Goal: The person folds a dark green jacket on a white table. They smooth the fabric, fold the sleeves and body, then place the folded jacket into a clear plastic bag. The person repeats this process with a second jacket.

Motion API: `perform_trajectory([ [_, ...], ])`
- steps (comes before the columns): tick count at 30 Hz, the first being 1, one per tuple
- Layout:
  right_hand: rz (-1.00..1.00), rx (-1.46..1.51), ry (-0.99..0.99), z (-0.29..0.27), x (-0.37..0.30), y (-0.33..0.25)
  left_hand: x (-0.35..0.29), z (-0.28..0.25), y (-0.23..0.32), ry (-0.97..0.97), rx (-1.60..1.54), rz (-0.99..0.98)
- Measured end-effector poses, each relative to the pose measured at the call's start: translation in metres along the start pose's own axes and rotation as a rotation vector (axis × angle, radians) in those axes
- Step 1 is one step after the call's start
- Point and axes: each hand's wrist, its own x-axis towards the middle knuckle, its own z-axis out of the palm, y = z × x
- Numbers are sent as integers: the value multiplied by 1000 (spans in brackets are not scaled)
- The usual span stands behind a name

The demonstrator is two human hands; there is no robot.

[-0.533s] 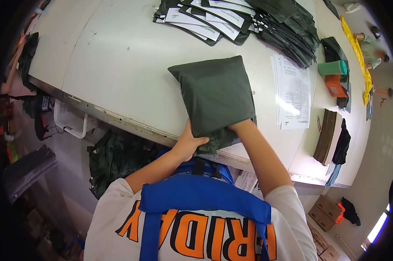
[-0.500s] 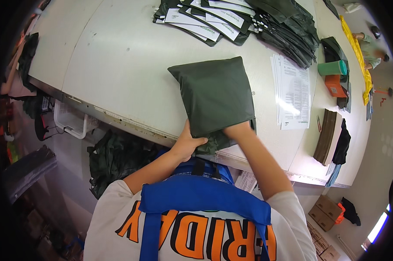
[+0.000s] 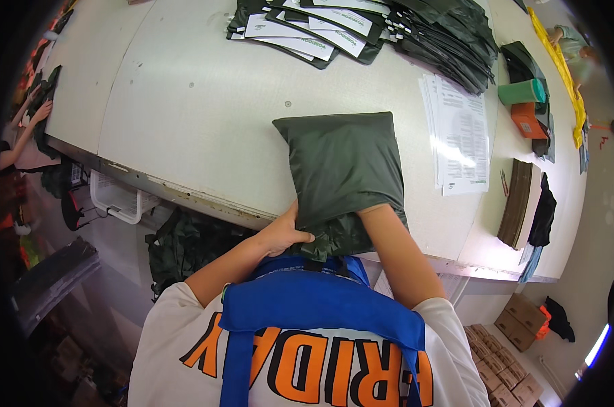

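Note:
A dark green, square fabric pouch (image 3: pixel 344 159) stands puffed out at the table's front edge, right in front of me. Its lower left edge is pinched by my left hand (image 3: pixel 284 235), the thumb lying over the fabric and the fingers behind it. My right hand (image 3: pixel 376 216) reaches into the pouch's near opening up to the wrist, so its fingers are hidden. Crumpled green fabric (image 3: pixel 327 239) hangs at the opening between my hands.
Black pouches with white cards (image 3: pixel 307 41) and a dark stack (image 3: pixel 446 44) lie at the far side. Printed sheets (image 3: pixel 459 146), a green cylinder (image 3: pixel 522 91), an orange box (image 3: pixel 526 122) and a brown stack (image 3: pixel 517 203) are rightward. A co-worker's hands (image 3: pixel 39 108) work at far left.
The pouch has come slightly nearer me and to the right, and my right hand is deeper inside it. My left hand keeps its hold. A co-worker's arms have appeared at far left.

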Motion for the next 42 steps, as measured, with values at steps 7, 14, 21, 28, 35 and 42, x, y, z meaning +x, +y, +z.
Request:
perform_trajectory([
  [7,-55,-92,17,7,25,-16,2,7,-7,151,-100,34],
  [14,-187,-188,88,6,-29,3,-3,-4,-5,279,79,144],
  [21,-450,46,45,-24,-145,28,0,-22,-1,181,553,176],
  [28,-150,-412,466,-86,-13,15,90,-18,164,-88,1594,-46],
  [35,144,-580,222,-90,12,39,53,35,27,468,1601,650],
  [42,119,224,277,-69,6,33,52,2,21,418,950,602],
])
